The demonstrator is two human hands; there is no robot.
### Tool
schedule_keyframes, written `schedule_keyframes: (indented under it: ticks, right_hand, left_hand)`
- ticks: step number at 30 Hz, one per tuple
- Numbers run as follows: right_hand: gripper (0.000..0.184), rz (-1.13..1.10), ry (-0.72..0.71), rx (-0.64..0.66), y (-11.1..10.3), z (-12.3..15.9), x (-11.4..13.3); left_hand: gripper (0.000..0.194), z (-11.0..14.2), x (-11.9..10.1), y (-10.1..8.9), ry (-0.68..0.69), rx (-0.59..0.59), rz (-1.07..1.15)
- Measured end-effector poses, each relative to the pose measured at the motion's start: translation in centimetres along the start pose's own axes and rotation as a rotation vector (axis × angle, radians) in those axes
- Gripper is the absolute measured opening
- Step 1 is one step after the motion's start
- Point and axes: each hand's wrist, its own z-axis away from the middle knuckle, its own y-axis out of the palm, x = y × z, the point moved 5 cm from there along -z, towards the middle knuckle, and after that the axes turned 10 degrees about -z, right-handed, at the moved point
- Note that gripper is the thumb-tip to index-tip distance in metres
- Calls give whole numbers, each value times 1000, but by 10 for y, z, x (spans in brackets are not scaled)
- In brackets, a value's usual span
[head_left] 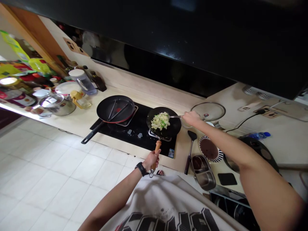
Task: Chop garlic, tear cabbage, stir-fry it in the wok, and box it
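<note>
My left hand [152, 159] is wrapped round the wooden handle of a dark wok [175, 127], which sits over the right burner. In the wok lies a heap of chopped pale-green vegetables [160, 121], maybe cabbage. My right hand [192, 118] grips a metal spatula [176, 116] from the right side, and the spatula's blade reaches into the vegetables. Behind my right hand a glass lid [214, 110] leans against the wall.
A black frying pan [102, 109] with metal rods across it sits over the left burner of the black cooktop [134, 136]. To the right lie a black turner [192, 136], a striped bowl [209, 148] and a divided steel tray [204, 173]. Bottles and a steel pot [61, 106] stand left; a dark range hood [154, 38] hangs above.
</note>
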Motion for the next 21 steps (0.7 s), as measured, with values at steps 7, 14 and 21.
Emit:
schedule_keyframes:
  ticks: [7, 14, 21]
  right_hand:
    - [39, -188, 83, -17, 13, 9, -29]
    - [48, -520, 173, -33, 87, -5, 71]
    - [54, -548, 46, -66, 116, -5, 105]
  left_hand:
    - [57, 2, -1, 0, -2, -4, -1]
    - [55, 2, -4, -1, -27, 5, -1]
    - [54, 1, -4, -1, -27, 9, 3]
